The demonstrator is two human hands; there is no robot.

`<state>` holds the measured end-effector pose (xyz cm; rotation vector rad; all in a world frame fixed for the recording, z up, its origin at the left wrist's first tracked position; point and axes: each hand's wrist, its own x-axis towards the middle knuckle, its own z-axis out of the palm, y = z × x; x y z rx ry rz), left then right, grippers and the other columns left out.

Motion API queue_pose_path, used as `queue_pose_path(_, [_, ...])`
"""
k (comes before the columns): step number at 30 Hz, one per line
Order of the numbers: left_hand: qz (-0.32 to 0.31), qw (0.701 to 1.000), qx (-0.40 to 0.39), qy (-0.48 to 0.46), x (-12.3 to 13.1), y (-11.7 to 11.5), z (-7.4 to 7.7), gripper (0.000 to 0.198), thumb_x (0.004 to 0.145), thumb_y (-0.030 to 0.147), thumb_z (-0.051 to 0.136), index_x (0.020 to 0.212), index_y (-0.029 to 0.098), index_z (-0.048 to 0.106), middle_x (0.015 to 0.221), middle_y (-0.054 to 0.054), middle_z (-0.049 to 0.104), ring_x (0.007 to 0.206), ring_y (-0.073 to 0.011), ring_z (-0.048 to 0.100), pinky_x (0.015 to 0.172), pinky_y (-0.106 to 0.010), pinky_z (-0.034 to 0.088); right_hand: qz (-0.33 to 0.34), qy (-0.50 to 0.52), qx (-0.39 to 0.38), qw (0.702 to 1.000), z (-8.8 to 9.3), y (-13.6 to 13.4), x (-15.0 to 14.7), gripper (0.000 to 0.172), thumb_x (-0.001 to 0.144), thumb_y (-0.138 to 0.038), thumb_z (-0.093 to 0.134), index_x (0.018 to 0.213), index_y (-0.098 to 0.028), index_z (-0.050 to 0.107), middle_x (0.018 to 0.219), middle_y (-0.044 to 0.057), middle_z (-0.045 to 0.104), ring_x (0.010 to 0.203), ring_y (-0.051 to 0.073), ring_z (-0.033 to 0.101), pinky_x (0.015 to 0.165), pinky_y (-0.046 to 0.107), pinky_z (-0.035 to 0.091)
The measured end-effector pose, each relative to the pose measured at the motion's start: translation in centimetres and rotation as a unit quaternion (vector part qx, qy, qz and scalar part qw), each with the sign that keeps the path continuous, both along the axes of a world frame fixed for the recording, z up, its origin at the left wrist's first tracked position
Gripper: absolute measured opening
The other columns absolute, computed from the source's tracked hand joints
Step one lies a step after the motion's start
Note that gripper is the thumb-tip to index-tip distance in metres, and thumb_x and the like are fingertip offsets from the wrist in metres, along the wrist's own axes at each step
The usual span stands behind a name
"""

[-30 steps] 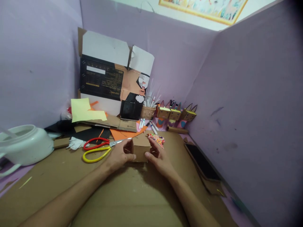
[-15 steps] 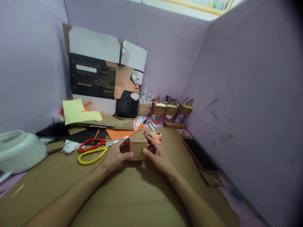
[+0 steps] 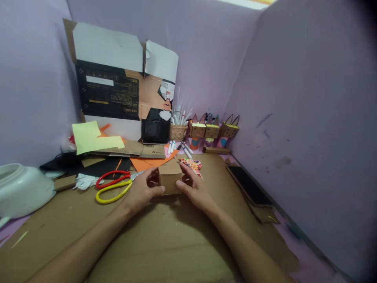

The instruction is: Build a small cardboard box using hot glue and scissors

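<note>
A small brown cardboard box (image 3: pixel 170 181) is held upright between both hands just above or on the cardboard sheet (image 3: pixel 159 243). My left hand (image 3: pixel 144 188) grips its left side, thumb at the front and fingers curled behind. My right hand (image 3: pixel 196 188) grips the right side in the same way. Scissors with one red and one yellow handle (image 3: pixel 113 192) lie beside my left hand, their blades partly hidden by it. Behind my right hand sits a colourful patterned piece (image 3: pixel 191 165).
A white pot (image 3: pixel 26 192) stands at the left, a dark phone (image 3: pixel 250 186) lies at the right. Behind are a flattened printed carton (image 3: pixel 108 92), yellow paper (image 3: pixel 88 137), markers (image 3: pixel 171 147), a basket of pens (image 3: pixel 178 132) and cardboard figures with ears (image 3: pixel 212 131).
The camera view has tilted slightly downward and shifted right, so the background sits higher and further left. Both hands still hold the box, which appears slightly turned.
</note>
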<state>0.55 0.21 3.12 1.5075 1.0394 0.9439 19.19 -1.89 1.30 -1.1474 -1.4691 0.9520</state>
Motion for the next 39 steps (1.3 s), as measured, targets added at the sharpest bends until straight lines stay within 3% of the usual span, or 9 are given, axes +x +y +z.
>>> queue_pose_path(6, [0.008,1.0,0.004,0.0,0.1,0.2,0.0,0.06,0.057,0.023,0.071,0.114,0.012,0.054,0.107,-0.013,0.067,0.098,-0.0295,0.063,0.083,-0.04,0.051,0.003,0.01,-0.008,1.0,-0.1,0.1,-0.1,0.063,0.072,-0.027,0.061,0.133,-0.025,0.045,0.115,0.007,0.06,0.069,0.014,0.051,0.067,0.031,0.047])
queue_pose_path(16, [0.024,0.997,0.051,0.06,0.3,0.2,-0.3,0.057,0.057,0.02,0.071,0.112,0.016,0.055,0.115,-0.011,0.064,0.095,-0.0279,0.064,0.083,-0.041,0.052,0.013,-0.026,0.044,0.999,0.1,0.1,0.2,0.064,0.071,-0.02,0.06,0.133,-0.025,0.045,0.129,0.008,0.053,0.082,0.017,0.053,0.08,0.034,0.046])
queue_pose_path(24, [0.024,0.994,0.074,0.082,1.1,0.2,-0.4,0.055,0.06,0.017,0.067,0.113,0.014,0.052,0.117,-0.012,0.063,0.096,-0.0262,0.065,0.087,-0.041,0.05,0.008,-0.035,0.054,0.998,-0.4,0.6,0.4,0.067,0.069,-0.011,0.059,0.133,-0.028,0.045,0.124,0.006,0.054,0.076,0.015,0.052,0.079,0.034,0.047])
queue_pose_path(31, [0.015,0.99,0.112,0.083,0.9,0.9,-1.5,0.054,0.062,0.019,0.068,0.113,0.017,0.051,0.117,-0.01,0.062,0.101,-0.0256,0.062,0.088,-0.04,0.05,0.004,-0.044,0.068,0.997,-0.6,0.7,0.5,0.067,0.067,-0.006,0.058,0.13,-0.026,0.044,0.123,0.006,0.053,0.083,0.016,0.051,0.079,0.034,0.048])
queue_pose_path(39, [0.036,0.978,0.146,0.146,0.7,1.0,-1.6,0.052,0.063,0.019,0.067,0.113,0.018,0.051,0.113,-0.009,0.062,0.102,-0.026,0.06,0.089,-0.042,0.049,0.019,-0.049,0.062,0.997,-0.8,0.8,0.5,0.064,0.067,-0.006,0.057,0.126,-0.028,0.043,0.122,0.006,0.051,0.084,0.017,0.05,0.076,0.033,0.048])
